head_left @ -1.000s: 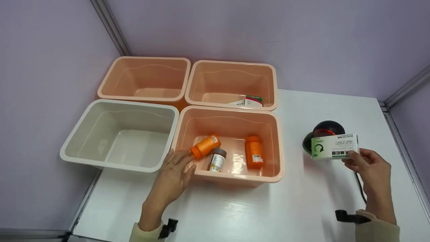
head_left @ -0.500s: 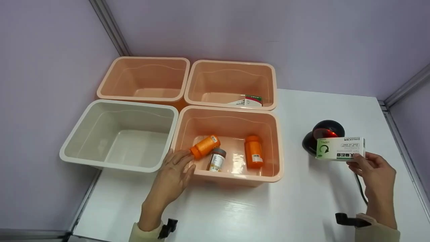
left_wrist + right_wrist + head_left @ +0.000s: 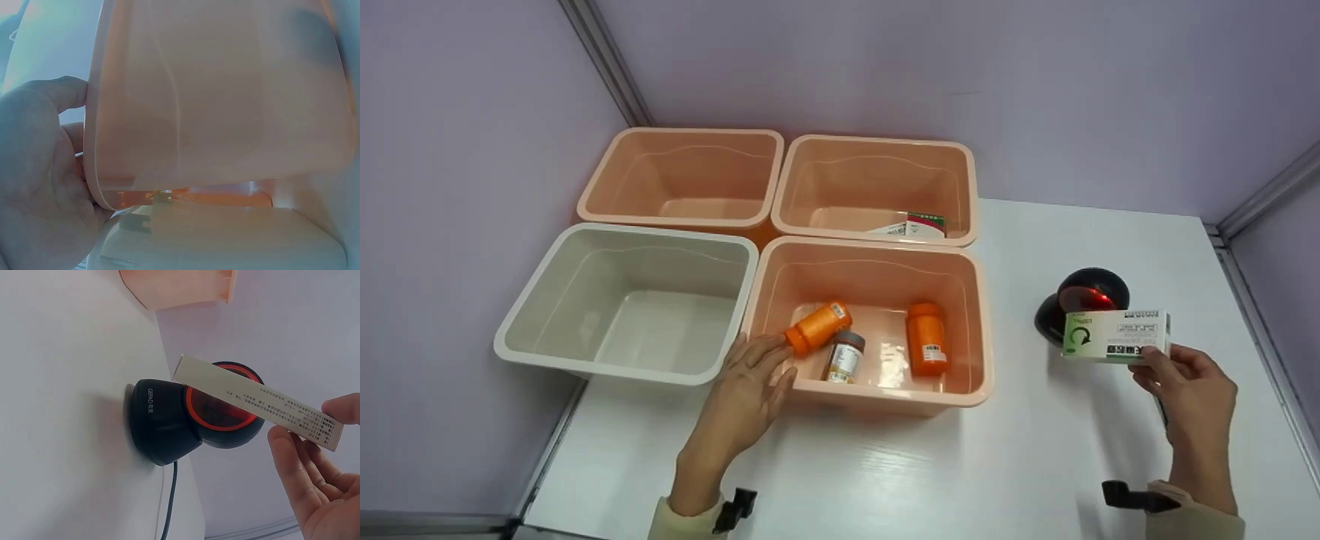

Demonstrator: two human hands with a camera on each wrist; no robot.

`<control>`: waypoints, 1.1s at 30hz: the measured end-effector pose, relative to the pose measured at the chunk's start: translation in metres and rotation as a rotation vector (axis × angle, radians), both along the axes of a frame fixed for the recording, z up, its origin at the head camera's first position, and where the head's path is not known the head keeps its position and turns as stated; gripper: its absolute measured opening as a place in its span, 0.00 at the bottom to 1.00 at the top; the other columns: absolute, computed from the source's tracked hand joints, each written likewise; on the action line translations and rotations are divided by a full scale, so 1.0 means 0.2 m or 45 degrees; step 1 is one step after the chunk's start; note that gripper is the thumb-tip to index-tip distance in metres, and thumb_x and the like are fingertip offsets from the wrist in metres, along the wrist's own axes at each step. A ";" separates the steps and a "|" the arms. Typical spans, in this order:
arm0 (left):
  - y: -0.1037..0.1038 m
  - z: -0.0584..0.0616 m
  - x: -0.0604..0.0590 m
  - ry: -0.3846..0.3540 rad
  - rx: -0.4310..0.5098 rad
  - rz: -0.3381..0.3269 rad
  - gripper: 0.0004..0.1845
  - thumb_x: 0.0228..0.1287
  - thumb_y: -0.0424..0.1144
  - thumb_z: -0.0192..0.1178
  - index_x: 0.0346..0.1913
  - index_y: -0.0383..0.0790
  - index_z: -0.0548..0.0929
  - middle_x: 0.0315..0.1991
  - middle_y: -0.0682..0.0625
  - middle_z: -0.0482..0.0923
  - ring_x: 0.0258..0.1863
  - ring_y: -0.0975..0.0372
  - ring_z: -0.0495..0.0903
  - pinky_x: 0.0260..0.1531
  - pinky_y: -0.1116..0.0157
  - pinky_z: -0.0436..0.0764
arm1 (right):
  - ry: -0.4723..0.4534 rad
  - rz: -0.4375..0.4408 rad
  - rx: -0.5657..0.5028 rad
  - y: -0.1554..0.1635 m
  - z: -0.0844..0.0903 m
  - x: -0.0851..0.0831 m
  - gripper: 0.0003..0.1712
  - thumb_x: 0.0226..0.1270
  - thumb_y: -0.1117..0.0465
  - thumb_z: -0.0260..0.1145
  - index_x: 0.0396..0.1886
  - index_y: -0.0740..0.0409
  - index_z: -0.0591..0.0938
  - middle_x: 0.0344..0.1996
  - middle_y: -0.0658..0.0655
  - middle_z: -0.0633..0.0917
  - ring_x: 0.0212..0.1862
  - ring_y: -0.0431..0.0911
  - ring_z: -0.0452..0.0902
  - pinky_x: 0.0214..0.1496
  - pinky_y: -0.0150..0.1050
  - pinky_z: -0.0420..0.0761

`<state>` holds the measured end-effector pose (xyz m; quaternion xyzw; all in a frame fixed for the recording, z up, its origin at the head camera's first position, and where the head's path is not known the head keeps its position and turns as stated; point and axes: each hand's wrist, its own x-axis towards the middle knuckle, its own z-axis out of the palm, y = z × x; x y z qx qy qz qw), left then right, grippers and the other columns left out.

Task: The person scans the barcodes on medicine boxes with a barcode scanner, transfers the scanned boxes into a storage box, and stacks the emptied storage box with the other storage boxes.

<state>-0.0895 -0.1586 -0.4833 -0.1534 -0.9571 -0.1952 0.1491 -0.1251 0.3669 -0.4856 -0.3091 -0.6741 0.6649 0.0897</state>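
Observation:
My right hand (image 3: pixel 1181 390) pinches one end of a small white and green box (image 3: pixel 1114 337), holding it in front of a black scanner (image 3: pixel 1081 296) with a red window. In the right wrist view the box (image 3: pixel 259 402) crosses the scanner's red face (image 3: pixel 216 410). My left hand (image 3: pixel 750 390) rests with straight fingers on the front left corner of the near peach bin (image 3: pixel 877 390); the left wrist view shows the bin wall (image 3: pixel 214 95) close up. Inside that bin lie two orange bottles (image 3: pixel 819 327) (image 3: pixel 926 339) and a small brown bottle (image 3: pixel 844 358).
A white bin (image 3: pixel 547 337) stands left of the near peach bin. Two more peach bins (image 3: pixel 607 202) (image 3: pixel 967 187) sit behind; the right one holds a flat box (image 3: pixel 911 226). The scanner's cable (image 3: pixel 169 506) runs toward me. Purple walls enclose the white table (image 3: pixel 960 480).
My right hand moved the box right and slightly down in front of the scanner, then eased back a little. The left hand has stayed on the bin.

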 end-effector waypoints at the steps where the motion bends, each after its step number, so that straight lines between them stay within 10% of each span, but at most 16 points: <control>1: 0.00 0.00 0.00 0.003 0.004 0.001 0.19 0.69 0.51 0.50 0.52 0.44 0.82 0.56 0.52 0.78 0.61 0.61 0.72 0.73 0.56 0.55 | 0.001 -0.009 -0.006 -0.01 0.00 0.00 0.21 0.51 0.59 0.74 0.42 0.55 0.75 0.27 0.46 0.83 0.26 0.37 0.84 0.31 0.30 0.85; 33: 0.00 0.00 0.00 0.020 0.017 -0.002 0.18 0.69 0.50 0.51 0.51 0.44 0.81 0.56 0.52 0.77 0.61 0.61 0.72 0.73 0.56 0.55 | 0.305 0.178 0.060 -0.17 0.12 -0.13 0.20 0.53 0.63 0.72 0.44 0.63 0.77 0.32 0.52 0.83 0.28 0.41 0.85 0.33 0.32 0.85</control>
